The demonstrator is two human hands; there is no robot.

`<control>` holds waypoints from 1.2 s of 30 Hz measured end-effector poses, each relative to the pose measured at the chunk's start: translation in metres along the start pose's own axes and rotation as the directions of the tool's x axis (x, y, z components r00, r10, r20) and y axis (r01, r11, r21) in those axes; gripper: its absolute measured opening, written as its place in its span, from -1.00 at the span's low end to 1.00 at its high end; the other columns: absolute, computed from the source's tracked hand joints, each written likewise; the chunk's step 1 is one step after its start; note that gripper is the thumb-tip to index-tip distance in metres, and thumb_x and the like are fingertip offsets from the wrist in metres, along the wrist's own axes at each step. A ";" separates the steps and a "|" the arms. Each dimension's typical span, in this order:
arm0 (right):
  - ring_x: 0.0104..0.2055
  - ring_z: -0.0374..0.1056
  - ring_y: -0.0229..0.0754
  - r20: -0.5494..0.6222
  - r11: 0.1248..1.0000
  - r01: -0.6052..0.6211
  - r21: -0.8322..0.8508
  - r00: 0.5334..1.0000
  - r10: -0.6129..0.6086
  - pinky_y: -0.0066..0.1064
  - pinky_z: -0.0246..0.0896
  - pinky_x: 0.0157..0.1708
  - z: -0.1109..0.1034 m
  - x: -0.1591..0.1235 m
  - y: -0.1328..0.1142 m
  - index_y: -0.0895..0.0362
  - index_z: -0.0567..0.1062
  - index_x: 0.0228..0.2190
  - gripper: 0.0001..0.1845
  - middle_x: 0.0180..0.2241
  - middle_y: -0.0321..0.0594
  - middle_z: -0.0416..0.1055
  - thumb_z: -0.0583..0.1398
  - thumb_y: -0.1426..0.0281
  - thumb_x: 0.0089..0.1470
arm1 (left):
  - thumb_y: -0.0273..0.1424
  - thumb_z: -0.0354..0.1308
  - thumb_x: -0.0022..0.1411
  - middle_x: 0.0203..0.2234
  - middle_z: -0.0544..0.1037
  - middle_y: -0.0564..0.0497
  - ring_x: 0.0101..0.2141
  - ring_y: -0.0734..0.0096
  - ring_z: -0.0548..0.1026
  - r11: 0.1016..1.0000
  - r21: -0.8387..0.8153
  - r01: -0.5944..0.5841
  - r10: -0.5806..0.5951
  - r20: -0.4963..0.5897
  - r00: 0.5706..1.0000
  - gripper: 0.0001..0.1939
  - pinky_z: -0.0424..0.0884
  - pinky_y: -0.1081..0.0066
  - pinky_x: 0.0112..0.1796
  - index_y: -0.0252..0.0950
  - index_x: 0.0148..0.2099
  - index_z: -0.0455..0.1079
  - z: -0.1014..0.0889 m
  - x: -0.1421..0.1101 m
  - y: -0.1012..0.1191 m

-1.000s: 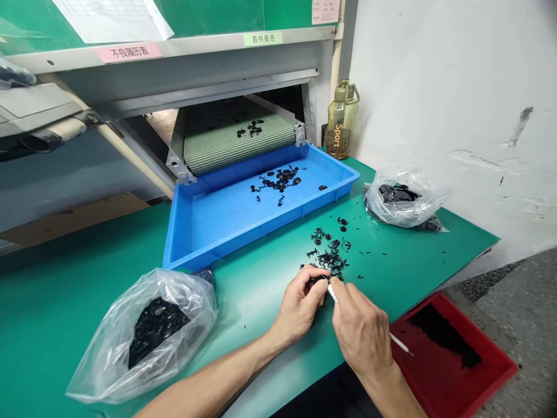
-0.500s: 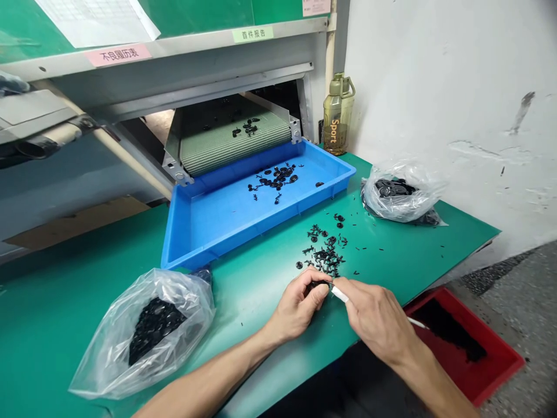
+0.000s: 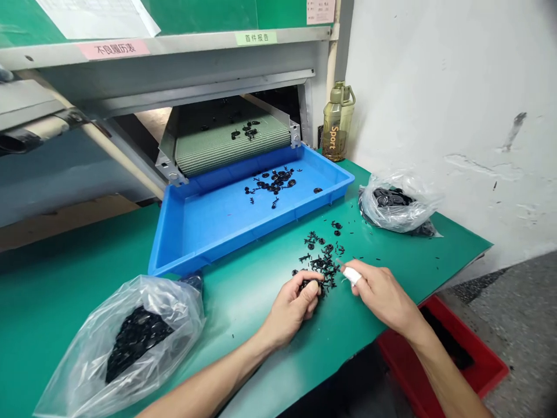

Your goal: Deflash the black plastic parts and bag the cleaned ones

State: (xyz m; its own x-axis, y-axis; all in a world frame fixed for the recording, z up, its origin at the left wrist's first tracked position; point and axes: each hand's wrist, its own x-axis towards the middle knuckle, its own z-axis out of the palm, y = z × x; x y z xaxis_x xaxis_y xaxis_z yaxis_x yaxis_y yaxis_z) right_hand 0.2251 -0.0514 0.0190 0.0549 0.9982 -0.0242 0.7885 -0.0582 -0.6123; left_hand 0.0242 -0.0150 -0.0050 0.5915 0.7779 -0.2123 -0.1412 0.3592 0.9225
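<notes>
My left hand (image 3: 290, 306) rests on the green table (image 3: 243, 290), fingers curled round a small black plastic part (image 3: 311, 284). My right hand (image 3: 380, 295) is closed on a thin white tool (image 3: 351, 275), its tip reaching into a loose pile of small black parts (image 3: 321, 255) just beyond both hands. A blue tray (image 3: 204, 232) behind the pile holds more black parts (image 3: 272, 181) under the end of a ribbed conveyor belt (image 3: 230, 148).
A clear bag of black parts (image 3: 126, 342) lies at the near left, another bag (image 3: 398, 203) at the right by the white wall. An olive drink bottle (image 3: 337, 125) stands behind the tray. A red bin (image 3: 478, 363) sits below the table's right edge.
My right hand has swung forward and to the right, carrying the white tool's tip into the pile of parts. My left hand has stayed closed on its part.
</notes>
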 end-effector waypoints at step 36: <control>-0.12 0.42 -0.17 -0.234 0.982 0.188 -0.003 0.955 -0.184 -0.37 0.32 -0.17 0.027 -0.032 -0.032 0.11 0.40 0.03 -0.54 -0.09 -0.13 0.46 -0.09 0.51 0.17 | -0.28 0.35 0.08 -0.31 0.50 -0.10 -0.52 0.65 0.34 0.919 -0.391 0.056 -0.050 0.027 0.998 -0.63 -0.03 0.63 -0.65 -0.38 -0.13 0.40 -0.003 0.005 0.006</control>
State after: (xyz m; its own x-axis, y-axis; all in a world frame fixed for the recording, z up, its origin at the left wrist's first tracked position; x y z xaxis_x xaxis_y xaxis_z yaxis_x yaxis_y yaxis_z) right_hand 0.1819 -0.0812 0.0183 0.0504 0.9604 0.2740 0.7866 0.1309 -0.6034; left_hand 0.0237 -0.0077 -0.0018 0.6188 0.7449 -0.2493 -0.4067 0.5753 0.7097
